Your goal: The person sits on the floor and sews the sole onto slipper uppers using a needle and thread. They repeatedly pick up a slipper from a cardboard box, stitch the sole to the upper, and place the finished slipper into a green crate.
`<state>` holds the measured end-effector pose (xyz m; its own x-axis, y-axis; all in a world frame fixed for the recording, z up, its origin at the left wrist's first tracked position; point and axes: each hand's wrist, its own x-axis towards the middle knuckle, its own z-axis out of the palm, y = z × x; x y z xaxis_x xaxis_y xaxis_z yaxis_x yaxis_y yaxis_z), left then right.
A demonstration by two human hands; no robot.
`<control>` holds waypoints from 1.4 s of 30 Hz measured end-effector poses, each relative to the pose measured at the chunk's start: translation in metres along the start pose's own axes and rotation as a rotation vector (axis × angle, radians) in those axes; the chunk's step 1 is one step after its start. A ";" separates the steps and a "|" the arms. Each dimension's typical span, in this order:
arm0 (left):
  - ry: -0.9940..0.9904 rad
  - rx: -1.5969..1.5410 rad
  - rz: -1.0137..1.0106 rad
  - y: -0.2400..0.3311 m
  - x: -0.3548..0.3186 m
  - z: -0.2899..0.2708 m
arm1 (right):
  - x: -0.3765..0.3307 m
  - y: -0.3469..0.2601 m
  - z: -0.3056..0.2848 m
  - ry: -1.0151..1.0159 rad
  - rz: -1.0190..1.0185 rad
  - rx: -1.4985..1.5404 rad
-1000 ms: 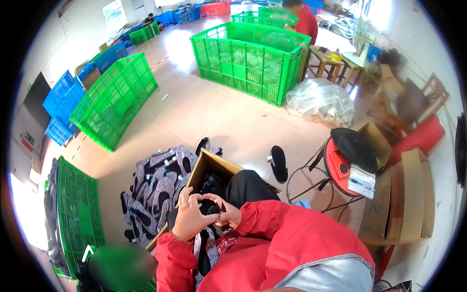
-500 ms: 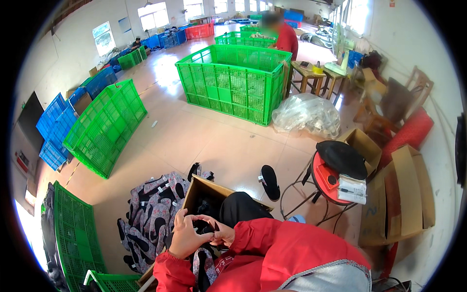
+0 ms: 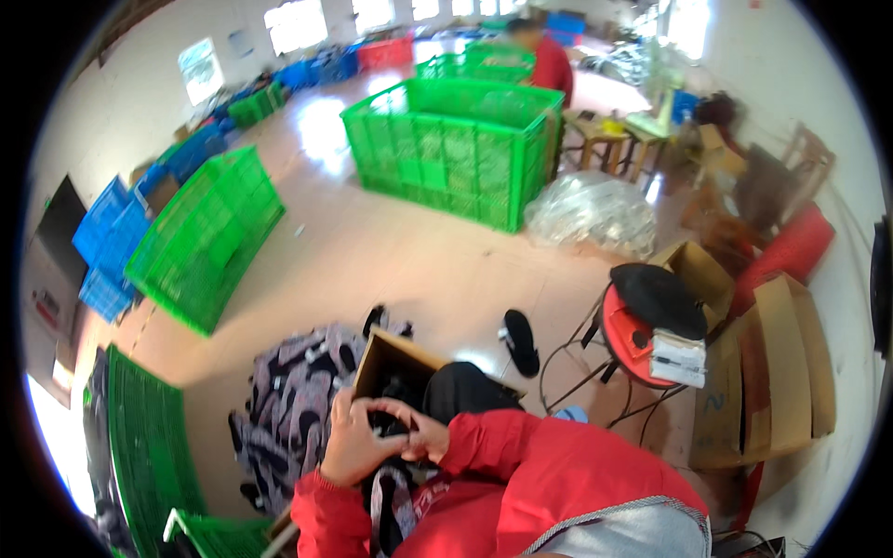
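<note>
My left hand point(image 3: 355, 443) and my right hand point(image 3: 423, 433) meet over my lap, fingertips bent together around something small and dark that I cannot make out. Just beyond them stands an open cardboard box point(image 3: 370, 370) with dark things inside. To its left, on the floor, lies a heap of grey-pink patterned cloth slippers point(image 3: 288, 395) with black parts. One more patterned piece point(image 3: 398, 498) rests on my lap, below my hands. Motion blurs the picture slightly.
Beyond the box lies a black slipper point(image 3: 519, 342). At right a round red stool point(image 3: 621, 346) holds a black cushion and packets, near cardboard boxes point(image 3: 777, 372). Large green crates point(image 3: 437, 167) stand ahead and at left point(image 3: 149, 446). A person in red point(image 3: 551, 70) stands behind one.
The view has shifted slightly and blurred. My two hands stay together at the same spot, with the fingers only a little moved.
</note>
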<state>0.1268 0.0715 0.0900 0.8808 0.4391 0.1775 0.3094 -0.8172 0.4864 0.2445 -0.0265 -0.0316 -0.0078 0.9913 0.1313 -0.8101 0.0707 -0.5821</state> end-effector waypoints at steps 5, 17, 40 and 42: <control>0.020 0.031 0.032 0.005 0.003 0.002 | -0.004 -0.015 0.012 0.039 -0.020 0.056; -0.065 0.062 -0.077 0.002 -0.004 -0.006 | -0.001 -0.002 0.002 0.014 -0.026 0.087; -0.023 -0.133 -0.076 -0.029 -0.034 -0.006 | -0.008 0.009 -0.001 0.118 0.084 -0.015; -0.025 -0.241 -0.090 -0.026 -0.033 -0.005 | -0.008 0.007 0.006 0.199 0.026 -0.070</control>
<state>0.0876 0.0800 0.0757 0.8629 0.4945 0.1045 0.2952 -0.6610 0.6899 0.2354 -0.0349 -0.0319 0.0936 0.9948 -0.0413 -0.7683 0.0457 -0.6385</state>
